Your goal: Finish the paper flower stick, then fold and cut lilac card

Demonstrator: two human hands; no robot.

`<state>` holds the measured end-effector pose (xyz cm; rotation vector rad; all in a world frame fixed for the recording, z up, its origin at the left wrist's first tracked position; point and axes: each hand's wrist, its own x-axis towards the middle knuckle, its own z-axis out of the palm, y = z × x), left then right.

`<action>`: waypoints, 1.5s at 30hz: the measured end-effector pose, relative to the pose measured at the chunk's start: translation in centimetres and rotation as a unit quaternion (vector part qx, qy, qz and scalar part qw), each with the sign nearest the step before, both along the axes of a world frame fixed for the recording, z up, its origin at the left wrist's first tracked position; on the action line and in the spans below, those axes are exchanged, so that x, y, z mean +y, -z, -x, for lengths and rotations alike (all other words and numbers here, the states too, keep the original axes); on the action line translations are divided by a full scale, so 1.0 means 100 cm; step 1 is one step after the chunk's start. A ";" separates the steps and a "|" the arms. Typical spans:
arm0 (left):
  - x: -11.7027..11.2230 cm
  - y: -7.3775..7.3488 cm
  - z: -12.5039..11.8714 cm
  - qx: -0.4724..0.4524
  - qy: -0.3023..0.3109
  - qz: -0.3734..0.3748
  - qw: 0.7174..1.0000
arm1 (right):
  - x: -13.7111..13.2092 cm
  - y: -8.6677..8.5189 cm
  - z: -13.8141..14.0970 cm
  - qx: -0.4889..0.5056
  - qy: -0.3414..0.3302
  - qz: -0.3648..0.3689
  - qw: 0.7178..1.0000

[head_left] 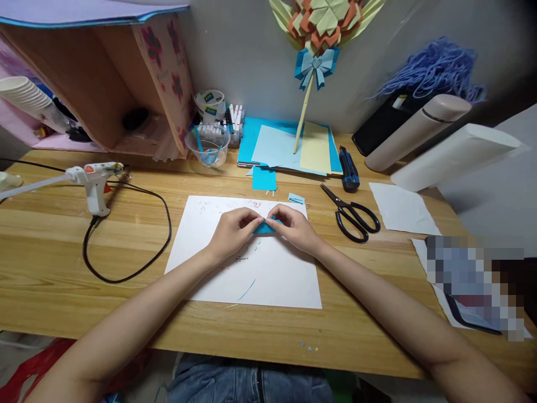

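A small piece of blue paper is pinched between both hands, over a white sheet with pen marks. My left hand is closed, thumb and fingertips on the paper's left part. From the other side my right hand pinches it too, the fingertips of the two hands almost meeting. Part of the blue paper is hidden by the fingers. Just beyond the hands lie a blue paper square and a small light-blue folded piece.
Black-handled scissors and a blue utility knife lie to the right. A white glue gun with a looped black cord stands at left. At the back, a paper flower rises on a stick beside stacked coloured paper and a clear cup.
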<state>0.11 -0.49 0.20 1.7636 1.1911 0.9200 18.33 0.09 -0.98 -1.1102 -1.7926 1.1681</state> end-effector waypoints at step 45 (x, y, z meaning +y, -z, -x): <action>-0.003 -0.002 -0.003 0.036 0.048 0.013 0.998 | -0.005 -0.006 0.001 -0.050 -0.017 -0.035 0.998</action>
